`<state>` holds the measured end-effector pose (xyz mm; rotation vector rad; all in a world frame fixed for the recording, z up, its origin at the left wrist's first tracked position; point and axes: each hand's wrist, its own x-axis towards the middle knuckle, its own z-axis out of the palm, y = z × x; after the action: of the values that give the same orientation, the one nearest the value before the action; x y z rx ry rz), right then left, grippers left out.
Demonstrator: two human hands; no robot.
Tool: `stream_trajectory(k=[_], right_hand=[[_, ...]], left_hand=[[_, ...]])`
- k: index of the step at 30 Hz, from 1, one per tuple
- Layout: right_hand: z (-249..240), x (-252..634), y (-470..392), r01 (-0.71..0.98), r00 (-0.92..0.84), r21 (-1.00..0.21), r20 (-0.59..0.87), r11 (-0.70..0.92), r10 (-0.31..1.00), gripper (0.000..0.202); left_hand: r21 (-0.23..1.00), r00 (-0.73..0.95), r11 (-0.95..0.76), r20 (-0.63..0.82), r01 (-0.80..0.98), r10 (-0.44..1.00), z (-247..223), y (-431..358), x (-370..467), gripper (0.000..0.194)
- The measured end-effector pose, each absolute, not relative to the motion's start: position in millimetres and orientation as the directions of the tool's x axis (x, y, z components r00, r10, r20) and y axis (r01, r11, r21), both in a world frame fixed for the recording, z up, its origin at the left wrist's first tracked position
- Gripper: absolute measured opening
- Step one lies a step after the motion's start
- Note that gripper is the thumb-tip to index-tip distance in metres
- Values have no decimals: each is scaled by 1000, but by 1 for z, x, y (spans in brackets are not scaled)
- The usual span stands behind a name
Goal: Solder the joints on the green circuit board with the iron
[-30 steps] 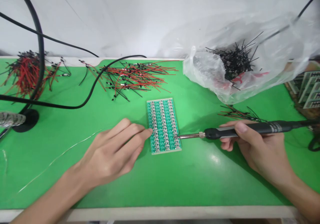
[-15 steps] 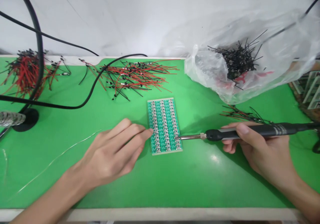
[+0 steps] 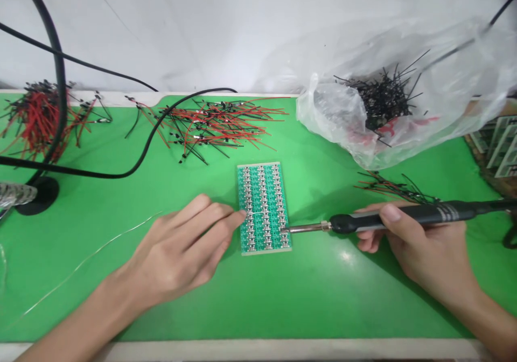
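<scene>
A green circuit board [image 3: 256, 189] with three columns of soldered parts lies flat on the green mat. My left hand [image 3: 189, 243] is closed in a pinch at the board's left edge. From its fingertips, thin solder wire [image 3: 256, 213] reaches over the board, and the rest of the strand trails behind the hand to the lower left. In my right hand [image 3: 420, 249] is a soldering iron [image 3: 363, 221], gripped like a pen from the right. Its metal tip meets the right column of parts, low on the board.
Red and black wire leads lie in a left pile [image 3: 38, 111] and a middle pile [image 3: 222, 119], with a few leads [image 3: 393, 187] beyond the iron. A plastic bag [image 3: 331, 111] holds black pieces. A black cable [image 3: 137, 165] loops across the left. White-framed pieces [image 3: 504, 141] stand far right.
The view has shifted slightly. The board has turned a little and slid slightly left, and the iron's tip sits slightly lower in the picture. Both grips are unchanged.
</scene>
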<state>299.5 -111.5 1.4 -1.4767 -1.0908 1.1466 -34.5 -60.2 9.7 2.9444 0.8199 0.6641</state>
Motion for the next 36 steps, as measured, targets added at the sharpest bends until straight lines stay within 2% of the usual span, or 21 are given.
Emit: stream_trajectory(k=[6,18,22,25,28,36], right_hand=[[2,301,-111,8,192,-987,-158,-163,969,25],[1,302,-111,20,172,-981,-189,-195,967,22],[6,300,-109,-62,166,-983,-180,-172,970,19],[10,299,-111,-112,130,-979,-183,-168,975,17],[9,302,-117,-111,87,-975,-201,-191,976,15],[2,310,-129,-59,47,-970,-240,-237,970,17]], left_hand=[[131,773,-860,387,493,502,9,-60,-35,28],[142,772,-866,400,480,493,11,-60,-33,27],[149,787,-885,411,441,460,9,-61,-37,31],[163,797,-903,425,398,429,10,-62,-38,27],[166,807,-912,426,375,410,13,-63,-36,21],[191,803,-909,426,370,416,18,-68,-31,19]])
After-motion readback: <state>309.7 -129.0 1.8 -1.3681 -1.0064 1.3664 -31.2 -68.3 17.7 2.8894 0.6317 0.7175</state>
